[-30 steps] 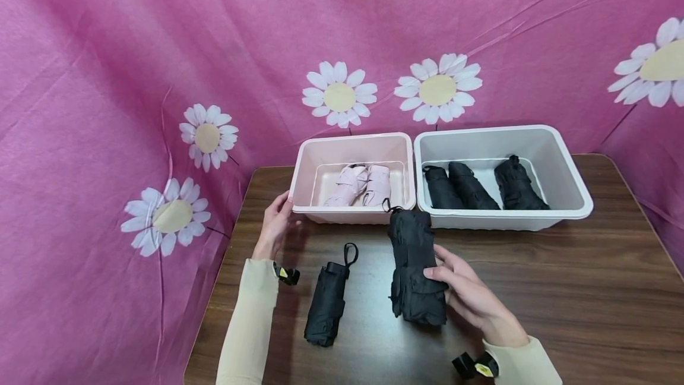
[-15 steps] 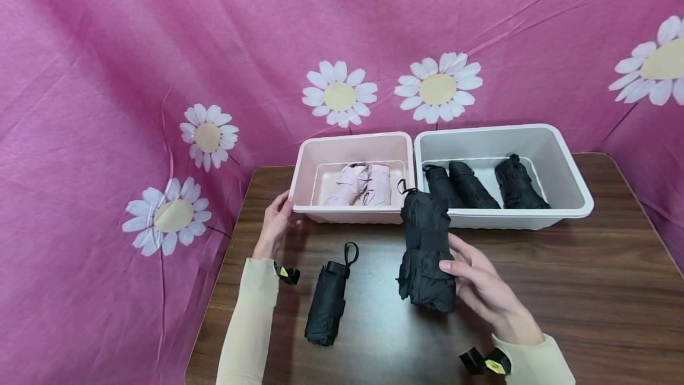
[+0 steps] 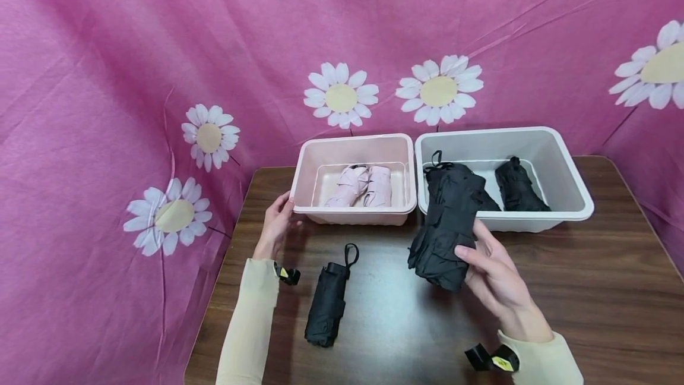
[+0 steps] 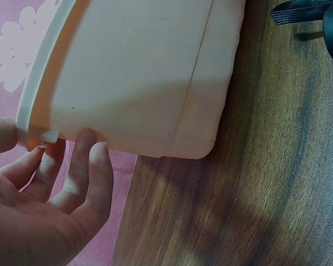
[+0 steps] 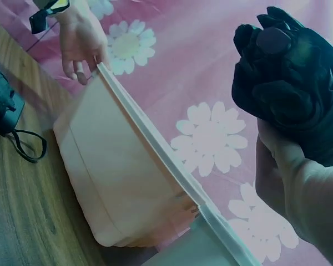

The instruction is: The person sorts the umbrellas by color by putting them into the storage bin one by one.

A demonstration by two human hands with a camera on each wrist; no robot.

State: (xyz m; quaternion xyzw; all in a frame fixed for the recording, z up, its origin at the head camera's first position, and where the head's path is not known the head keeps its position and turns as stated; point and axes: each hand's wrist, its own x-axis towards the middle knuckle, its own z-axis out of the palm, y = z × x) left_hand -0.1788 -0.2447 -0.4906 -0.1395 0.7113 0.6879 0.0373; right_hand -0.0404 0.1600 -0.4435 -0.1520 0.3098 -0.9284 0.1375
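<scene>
My right hand (image 3: pixel 497 281) grips a folded black umbrella (image 3: pixel 446 227), its thumb across the near side. The umbrella is tilted, its strap end overlapping the front left of the white bin (image 3: pixel 540 223); the right wrist view shows its bunched fabric end (image 5: pixel 283 72). At the front left corner of the pink bin (image 3: pixel 352 217), my left hand (image 3: pixel 275 227) holds the rim, thumb on one side and fingers under it (image 4: pixel 66 188). Another folded black umbrella (image 3: pixel 326 305), with a wrist loop, lies on the table between my hands.
Two pink umbrellas (image 3: pixel 379 186) lie in the pink bin. In the white bin are a black umbrella (image 3: pixel 517 186) at right and others partly hidden behind the held one. Both bins stand side by side at the back of the wooden table (image 3: pixel 604 278), against a pink flowered cloth (image 3: pixel 256 34).
My right hand has carried the black umbrella up and to the right, from before the pink bin to over the white bin's front rim, tilting it. The left hand has stayed put.
</scene>
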